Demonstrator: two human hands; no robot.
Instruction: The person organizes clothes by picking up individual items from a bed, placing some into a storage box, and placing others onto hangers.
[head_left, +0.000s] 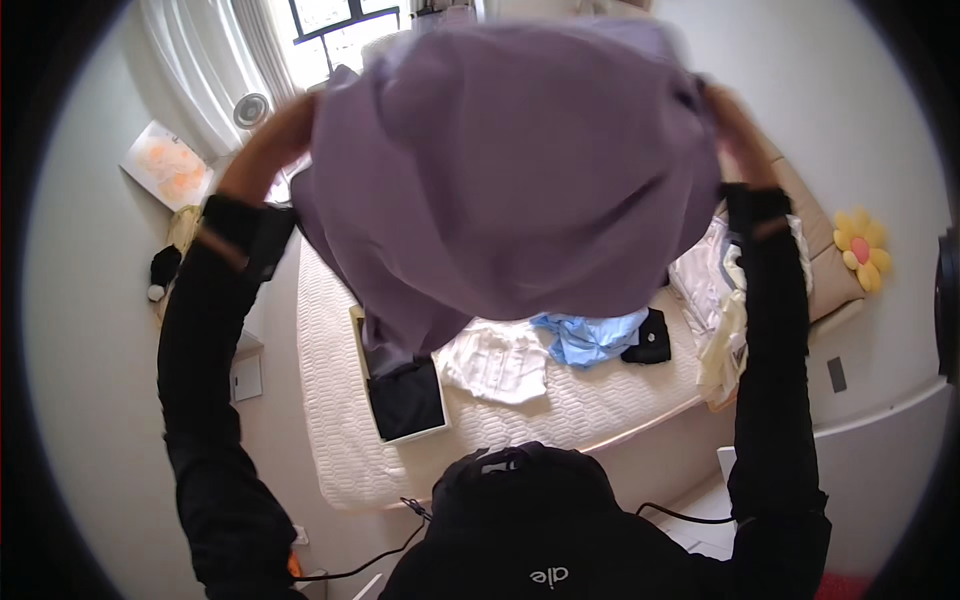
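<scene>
A large mauve cloth item (517, 180) hangs bunched and billowing between my raised hands, above the bed. My left hand (294, 131) is at its left edge, and my right hand (724, 112) is at its right edge; the cloth and some blur hide the fingers of both. Below the cloth, on the quilted cream bed cover (330, 420), lie a shallow box (445, 409) with folded black cloth (407, 403) in it, a white buttoned garment (502, 367), a crumpled light blue garment (589, 341) and a folded black garment (656, 341).
More light garments (701, 281) are heaped at the bed's right, by a beige padded headboard (832, 289) with a yellow flower cushion (861, 250). A white curtain (195, 67) and a window (345, 37) are beyond. Dark cables (360, 556) run beside my body.
</scene>
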